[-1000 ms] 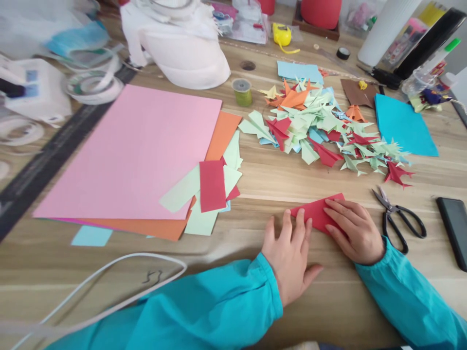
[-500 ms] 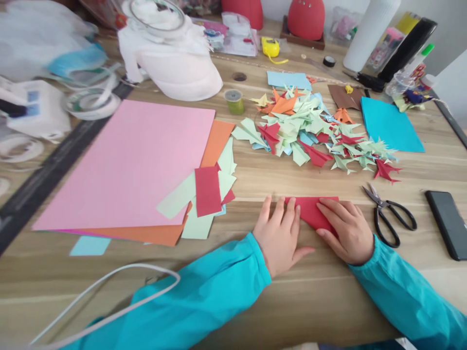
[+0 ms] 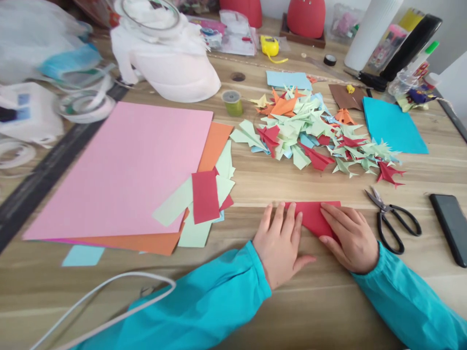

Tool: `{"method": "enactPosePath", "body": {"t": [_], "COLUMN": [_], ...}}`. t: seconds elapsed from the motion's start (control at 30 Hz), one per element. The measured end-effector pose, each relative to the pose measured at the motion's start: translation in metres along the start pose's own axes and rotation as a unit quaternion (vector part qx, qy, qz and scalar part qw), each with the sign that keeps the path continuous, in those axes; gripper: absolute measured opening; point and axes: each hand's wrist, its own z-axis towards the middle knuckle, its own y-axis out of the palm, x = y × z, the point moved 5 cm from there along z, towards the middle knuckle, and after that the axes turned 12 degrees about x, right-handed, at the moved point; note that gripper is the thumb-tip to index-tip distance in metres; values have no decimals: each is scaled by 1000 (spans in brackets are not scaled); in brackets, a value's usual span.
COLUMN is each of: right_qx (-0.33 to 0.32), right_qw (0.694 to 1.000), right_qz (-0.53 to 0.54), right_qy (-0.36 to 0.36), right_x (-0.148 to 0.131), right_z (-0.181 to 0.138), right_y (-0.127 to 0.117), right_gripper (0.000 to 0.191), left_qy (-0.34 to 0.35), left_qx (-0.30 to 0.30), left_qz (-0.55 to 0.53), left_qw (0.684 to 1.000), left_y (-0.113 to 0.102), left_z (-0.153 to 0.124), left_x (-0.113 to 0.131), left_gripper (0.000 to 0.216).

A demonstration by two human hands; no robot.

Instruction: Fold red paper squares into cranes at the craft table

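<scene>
A folded piece of red paper (image 3: 314, 216) lies on the wooden table in front of me, its straight edge on the far side and its lower side slanting. My left hand (image 3: 279, 243) rests flat with fingers spread, the fingertips over the paper's left end. Over the right part bends my right hand (image 3: 352, 238), fingers together on top and thumb at the near edge, gripping the paper. Black-handled scissors (image 3: 392, 221) lie just right of that hand. Beyond both hands spreads a pile of small folded paper planes (image 3: 302, 121) in green, red, orange and blue.
Large pink paper (image 3: 127, 165) covers orange sheets on the left, with a red strip (image 3: 205, 197) and green strips at its corner. A phone (image 3: 449, 226) lies far right. Bright blue paper (image 3: 396, 125), a yellow tape measure (image 3: 270, 46) and a white cable (image 3: 146, 277) are around.
The view has shifted slightly, so things sit a little lower in it. Both hands stay on the red paper, nearly unmoved.
</scene>
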Motion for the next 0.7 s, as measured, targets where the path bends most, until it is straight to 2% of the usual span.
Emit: {"method": "enactPosePath", "body": {"t": [0.17,0.5,0.7], "right_qx": [17,-5,-17], "right_qw": [1000,1000,999], "right_qz": [3,6,33], "right_qy": [-2,4,36], "right_x": [-3,-5,1], "right_z": [0,1,0], "right_y": [-2,-1,-2], "right_gripper": [45,45,45], "left_qy": [-4,-5,-9], "left_qx": [8,2,3], "left_qz": [-7,-12,-20], "left_qw": [1000,1000,1000], "left_y": [1,1,4], "left_z": [-1,-1,-3], "left_x": [0,-2,-1], "left_gripper": [74,74,75]}}
